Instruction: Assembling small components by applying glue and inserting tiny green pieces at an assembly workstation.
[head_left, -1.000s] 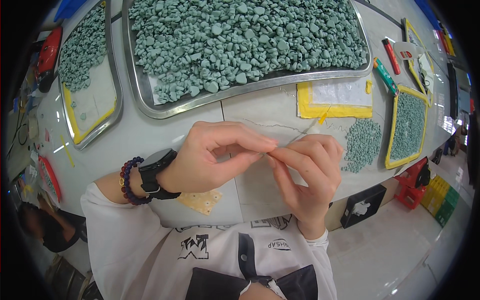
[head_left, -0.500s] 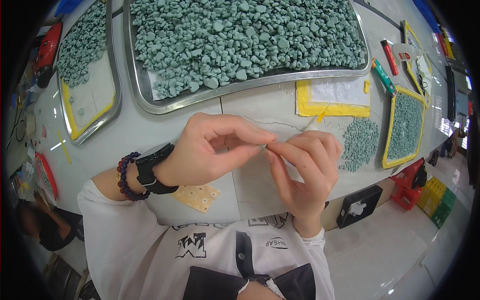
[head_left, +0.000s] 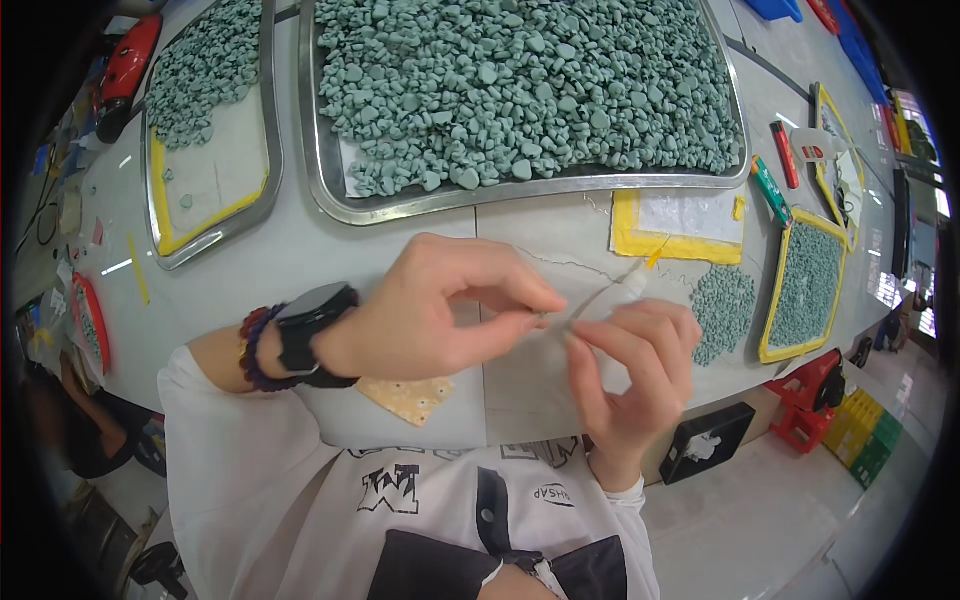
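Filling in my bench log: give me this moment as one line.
left hand: pinching small bead | right hand: pinching thin thread | fingertips nearly meeting above grey table | big metal tray of green stones behind

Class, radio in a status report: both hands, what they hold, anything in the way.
Left hand and right hand pinched together on a thin thread over the white table. Tray of green stones beyond. Nothing between the hands and the tray.

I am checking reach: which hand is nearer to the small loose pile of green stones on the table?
The right hand. It sits just left of the loose pile. The left hand is farther left, beyond the right one.
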